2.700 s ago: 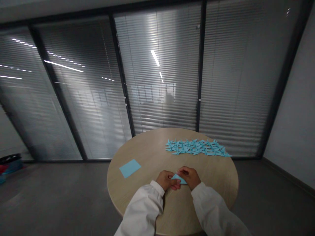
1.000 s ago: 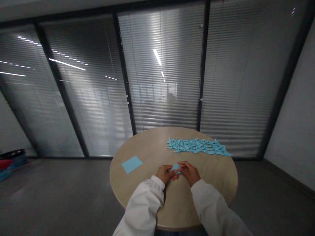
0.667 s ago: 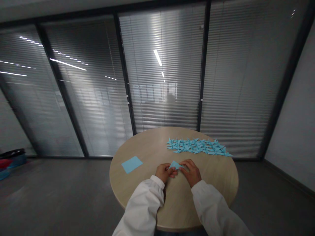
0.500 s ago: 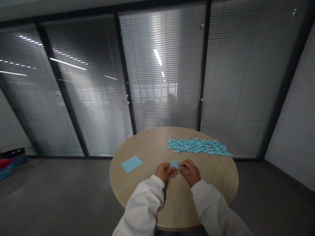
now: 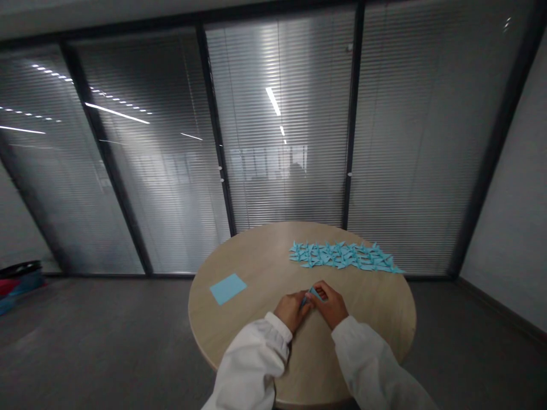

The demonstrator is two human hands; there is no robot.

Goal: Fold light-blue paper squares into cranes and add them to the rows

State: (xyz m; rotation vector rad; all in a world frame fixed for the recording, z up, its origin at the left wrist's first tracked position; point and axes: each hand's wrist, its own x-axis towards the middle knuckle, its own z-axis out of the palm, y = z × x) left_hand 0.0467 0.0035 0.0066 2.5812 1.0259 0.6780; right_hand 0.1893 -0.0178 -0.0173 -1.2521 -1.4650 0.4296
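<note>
Squarely mid-table, left hand, right hand — pinching paper

honestly the blue paper is mostly buried between the left hand and right hand, its shape unreadable.

A round wooden table bears a blue paper sheet and folded blue paper pieces.

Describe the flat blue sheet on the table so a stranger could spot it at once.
Start at the round wooden table before the glass wall. On its left side lies the flat blue sheet. Unlike the folded blue pieces massed at the far right, it is one unfolded rectangle lying alone.
</note>
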